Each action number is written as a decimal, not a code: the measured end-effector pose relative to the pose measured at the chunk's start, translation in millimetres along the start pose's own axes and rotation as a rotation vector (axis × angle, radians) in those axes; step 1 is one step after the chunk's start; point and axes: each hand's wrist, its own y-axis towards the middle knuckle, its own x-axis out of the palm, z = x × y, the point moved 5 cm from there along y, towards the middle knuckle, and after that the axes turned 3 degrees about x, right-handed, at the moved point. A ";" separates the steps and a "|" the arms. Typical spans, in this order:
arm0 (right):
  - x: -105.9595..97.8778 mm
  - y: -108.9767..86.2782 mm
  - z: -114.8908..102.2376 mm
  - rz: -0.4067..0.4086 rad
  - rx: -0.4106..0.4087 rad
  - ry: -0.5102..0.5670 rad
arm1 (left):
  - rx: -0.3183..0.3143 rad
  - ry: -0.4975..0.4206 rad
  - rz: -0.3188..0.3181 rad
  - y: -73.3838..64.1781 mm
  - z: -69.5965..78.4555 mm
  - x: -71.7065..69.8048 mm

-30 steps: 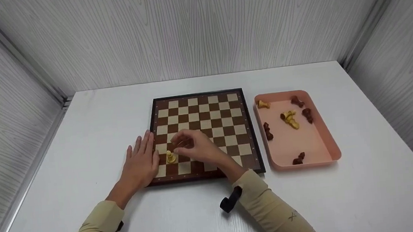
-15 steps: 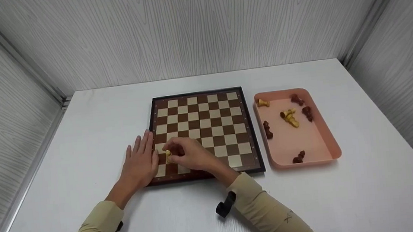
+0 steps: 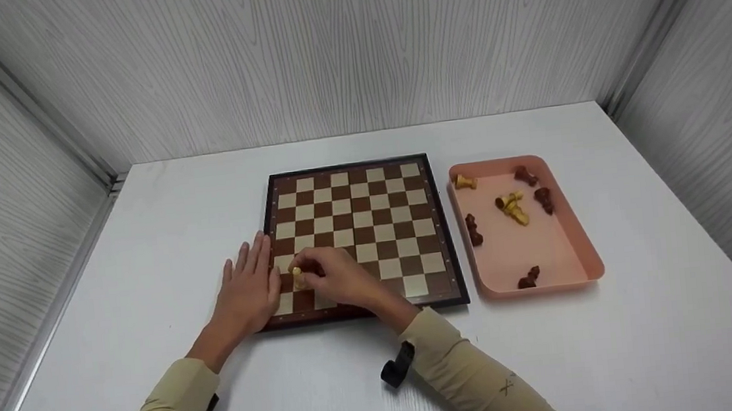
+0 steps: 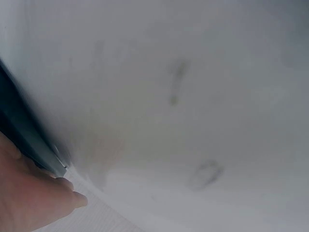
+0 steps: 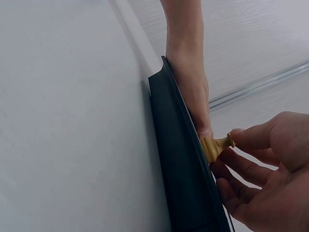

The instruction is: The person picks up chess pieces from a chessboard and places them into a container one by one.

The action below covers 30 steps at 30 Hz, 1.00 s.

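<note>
On the left side of the chessboard (image 3: 395, 268), near its front, a yellow chess piece (image 3: 297, 278) stands upright. My right hand (image 3: 339, 277) reaches in from the right and pinches it between thumb and fingers. The right wrist view shows the yellow chess piece (image 5: 212, 147) with its wide base on the board and its top covered by the thumb. My left hand (image 3: 248, 295) lies with straight fingers along the board's left edge. In the left wrist view, part of the left hand (image 4: 36, 200) shows beside the board's dark side (image 4: 26, 130).
Right of the board stands a pink tray (image 3: 517, 265) on the white table (image 3: 647, 240). Several dark brown chess pieces (image 3: 543, 200) and yellow chess pieces (image 3: 513, 209) lie in it. A grey wood-patterned wall (image 3: 353, 54) rises behind the table.
My right hand has moved left and slightly toward me, from beside the yellow chess piece to pinching it. My left hand stays at the board's edge.
</note>
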 end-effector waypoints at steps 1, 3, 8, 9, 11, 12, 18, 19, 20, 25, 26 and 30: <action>0.1 -0.2 0.1 0.002 0.003 -0.004 | 0.000 0.000 -0.001 -0.4 -0.1 0.5; 0.2 -0.6 0.2 0.005 0.006 -0.009 | -0.002 -0.003 -0.002 -0.9 -0.4 1.4; -1.2 -1.2 0.6 0.012 -0.004 -0.003 | -0.004 0.002 -0.010 1.5 -1.7 3.4; -1.9 -1.2 0.4 0.016 -0.009 0.001 | -0.004 0.005 -0.012 2.1 -1.8 3.5; -3.8 -0.9 -0.8 0.023 -0.015 0.020 | -0.005 0.008 -0.015 2.9 -2.1 3.7; -5.4 -0.9 -1.9 0.028 -0.017 0.030 | -0.005 0.010 -0.017 3.1 -2.2 3.7; -20.0 -0.9 -8.9 0.064 -0.019 0.078 | -0.005 0.008 -0.012 1.8 -2.4 3.2; -22.7 -0.8 -9.4 0.068 -0.019 0.078 | -0.004 0.007 -0.009 1.5 -2.2 2.9; -25.3 -0.6 -9.8 0.072 -0.021 0.076 | -0.004 0.007 -0.006 1.1 -2.2 2.7; -37.3 -1.1 -9.1 0.098 -0.016 0.110 | -0.004 0.011 -0.002 0.8 -1.6 2.0; -39.6 -1.3 -8.3 0.105 -0.017 0.121 | -0.005 0.013 -0.003 1.2 -1.4 2.0; -48.9 -2.2 -5.3 0.123 -0.032 0.148 | -0.008 0.019 -0.007 1.9 -1.2 1.7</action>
